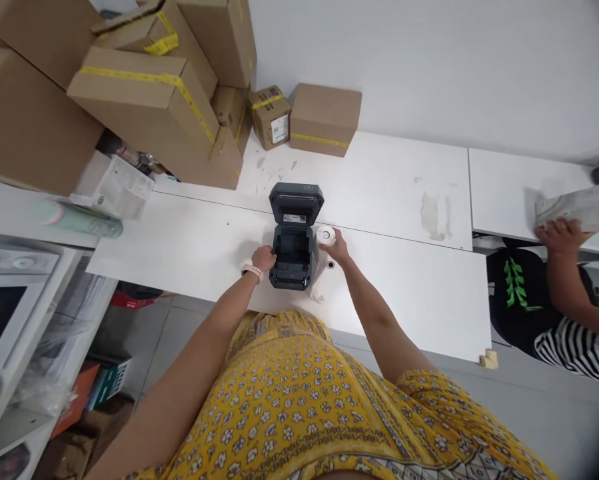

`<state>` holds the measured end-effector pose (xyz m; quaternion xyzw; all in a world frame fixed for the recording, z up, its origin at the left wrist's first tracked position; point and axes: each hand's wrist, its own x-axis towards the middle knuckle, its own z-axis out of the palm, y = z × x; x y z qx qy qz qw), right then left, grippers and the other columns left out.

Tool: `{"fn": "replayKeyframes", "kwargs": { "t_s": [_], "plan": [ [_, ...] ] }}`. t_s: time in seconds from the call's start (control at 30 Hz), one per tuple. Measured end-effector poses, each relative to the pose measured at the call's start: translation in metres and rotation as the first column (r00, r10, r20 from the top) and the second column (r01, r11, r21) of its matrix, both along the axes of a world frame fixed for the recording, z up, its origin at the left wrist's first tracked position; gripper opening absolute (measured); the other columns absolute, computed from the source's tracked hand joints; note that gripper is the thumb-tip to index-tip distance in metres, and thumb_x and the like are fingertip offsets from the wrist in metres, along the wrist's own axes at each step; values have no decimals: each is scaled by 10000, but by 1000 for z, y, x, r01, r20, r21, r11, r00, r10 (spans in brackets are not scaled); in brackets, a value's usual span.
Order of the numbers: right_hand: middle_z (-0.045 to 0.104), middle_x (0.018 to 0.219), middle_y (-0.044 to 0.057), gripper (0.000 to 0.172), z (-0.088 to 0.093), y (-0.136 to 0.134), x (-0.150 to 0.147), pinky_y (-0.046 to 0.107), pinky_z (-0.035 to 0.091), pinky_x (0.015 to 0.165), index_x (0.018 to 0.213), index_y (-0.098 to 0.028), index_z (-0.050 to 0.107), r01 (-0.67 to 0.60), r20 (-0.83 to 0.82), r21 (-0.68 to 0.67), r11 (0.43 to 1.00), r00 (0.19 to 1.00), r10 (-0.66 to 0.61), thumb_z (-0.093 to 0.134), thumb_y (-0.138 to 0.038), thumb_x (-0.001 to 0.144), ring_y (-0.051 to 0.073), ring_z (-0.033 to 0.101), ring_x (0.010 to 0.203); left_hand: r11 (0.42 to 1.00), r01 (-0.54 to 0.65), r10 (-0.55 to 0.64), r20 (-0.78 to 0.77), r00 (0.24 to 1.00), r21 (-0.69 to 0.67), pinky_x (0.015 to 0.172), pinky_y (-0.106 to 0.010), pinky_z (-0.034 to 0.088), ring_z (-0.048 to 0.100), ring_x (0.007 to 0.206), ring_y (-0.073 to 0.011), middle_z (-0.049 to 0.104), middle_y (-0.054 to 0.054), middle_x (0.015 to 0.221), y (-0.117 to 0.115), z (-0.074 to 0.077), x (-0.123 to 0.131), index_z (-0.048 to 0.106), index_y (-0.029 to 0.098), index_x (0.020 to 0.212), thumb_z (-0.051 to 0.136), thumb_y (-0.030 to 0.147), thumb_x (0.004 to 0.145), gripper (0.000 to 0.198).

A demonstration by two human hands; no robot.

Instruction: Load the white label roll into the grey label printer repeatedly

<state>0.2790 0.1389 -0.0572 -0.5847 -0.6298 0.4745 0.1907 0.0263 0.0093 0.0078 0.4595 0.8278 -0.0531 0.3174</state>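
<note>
A dark grey label printer [290,275] stands on the white table in front of me, its lid [296,193] raised and its inner bay exposed. My left hand [264,257], with a pale band at the wrist, is closed at the printer's left edge; its fingertips are partly hidden. Just right of the printer, my right hand [336,245] grips a white label roll [325,235], held with its round end facing up. A pale strip [318,291] lies on the table beside the printer's lower right corner.
Cardboard boxes [144,93] with yellow tape are stacked at the back left. Two smaller ones, including a plain box [326,117], sit against the wall. At far right, a co-worker's hand [563,235] rests on a pale package [586,205]. A green bottle [82,219] lies left.
</note>
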Motion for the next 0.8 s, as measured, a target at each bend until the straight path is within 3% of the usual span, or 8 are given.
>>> {"fn": "replayKeyframes", "kwargs": {
  "t_s": [0.13, 0.23, 0.3, 0.4, 0.47, 0.53, 0.63, 0.8],
  "plan": [
    [594, 1391, 159, 777, 30, -6, 8, 460, 524, 1016, 1412, -193, 413, 76, -204, 26, 997, 977, -69, 668, -485, 739, 300, 602, 1234, 999, -27, 26, 48, 999, 33, 889, -325, 517, 699, 1115, -284, 765, -136, 1098, -5, -2, -1, 743, 186, 1055, 565, 282, 929, 239],
    [592, 1410, 130, 754, 66, -15, 3, 425, 534, 992, 1468, -238, 363, -144, -300, 84, 986, 940, 163, 634, -524, 824, 280, 607, 1229, 998, -40, 36, 82, 996, 42, 873, -315, 515, 699, 1103, -279, 765, -132, 1096, -6, -1, -4, 747, 185, 1044, 581, 290, 921, 232],
    [604, 1384, 117, 744, 86, -24, -14, 434, 518, 998, 1449, -244, 417, -344, -228, 151, 927, 900, 371, 685, -509, 807, 291, 604, 1215, 998, -50, 45, 122, 992, 41, 851, -305, 517, 703, 1085, -273, 764, -128, 1113, -7, 2, -6, 748, 181, 1059, 594, 310, 918, 246],
    [600, 1314, 126, 762, 101, -35, -53, 464, 476, 1013, 1370, -223, 539, -620, 150, 212, 755, 785, 601, 805, -427, 686, 328, 594, 1173, 996, -79, 74, 153, 986, 32, 852, -301, 515, 703, 1093, -271, 759, -129, 1148, -7, 5, -6, 737, 172, 1130, 597, 324, 918, 297],
    [587, 1268, 147, 757, 98, -39, -77, 476, 447, 1015, 1325, -201, 594, -753, 410, 176, 634, 642, 648, 841, -348, 625, 350, 593, 1139, 995, -90, 84, 148, 985, 36, 879, -312, 510, 694, 1121, -278, 757, -134, 1157, -8, 5, -5, 732, 166, 1158, 601, 316, 914, 315],
    [576, 1243, 169, 733, 89, -41, -93, 479, 417, 1020, 1304, -176, 617, -817, 547, 124, 562, 529, 648, 841, -317, 620, 364, 594, 1123, 995, -93, 85, 147, 985, 46, 899, -320, 506, 689, 1137, -279, 759, -132, 1154, -9, 4, -4, 733, 169, 1160, 603, 309, 912, 313],
    [575, 1231, 179, 728, 73, -39, -104, 476, 386, 1024, 1314, -172, 616, -834, 597, 64, 547, 472, 649, 835, -384, 653, 370, 593, 1121, 993, -108, 98, 161, 982, 57, 905, -316, 504, 692, 1132, -270, 764, -117, 1141, -10, 0, -4, 735, 185, 1150, 605, 306, 909, 300],
    [581, 1263, 192, 766, 51, -29, -107, 487, 351, 1052, 1386, -171, 586, -810, 597, 36, 586, 488, 637, 805, -480, 720, 381, 580, 1165, 989, -139, 127, 183, 975, 54, 877, -312, 503, 690, 1124, -272, 759, -113, 1158, -11, -4, -6, 731, 187, 1150, 617, 323, 900, 307]
  ]
}}
